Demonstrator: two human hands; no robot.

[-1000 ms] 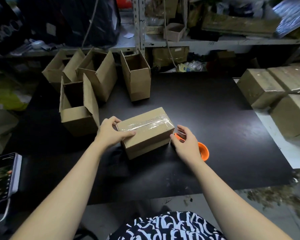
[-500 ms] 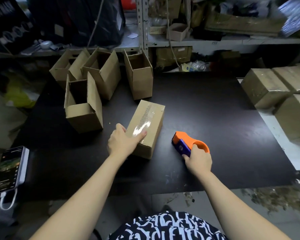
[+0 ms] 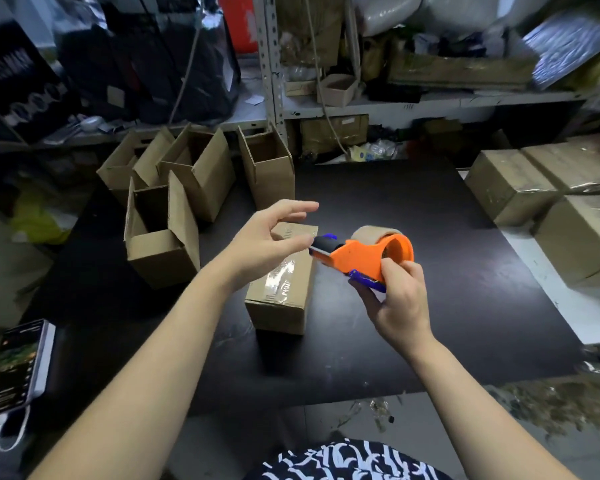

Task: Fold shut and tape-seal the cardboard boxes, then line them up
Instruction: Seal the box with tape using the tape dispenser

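Note:
A closed cardboard box (image 3: 280, 296) with clear tape along its top lies lengthwise on the black table (image 3: 413, 209), in the middle. My right hand (image 3: 395, 303) grips an orange tape dispenser (image 3: 364, 252) with a brown roll, raised above the table just right of the box. My left hand (image 3: 267, 237) hovers over the box with fingers spread and relaxed, its thumb and fingertips close to the dispenser's nose, holding nothing that I can see.
Several open cardboard boxes (image 3: 163, 233) stand at the table's back left. Sealed boxes (image 3: 513, 185) sit on the white surface to the right. A phone (image 3: 18, 365) with a cable lies at the left edge. Cluttered shelves (image 3: 378, 102) rise behind.
The box was turned lengthwise. My right hand picked the dispenser up off the table and raised it. My left hand left the box top and rose toward the dispenser's nose.

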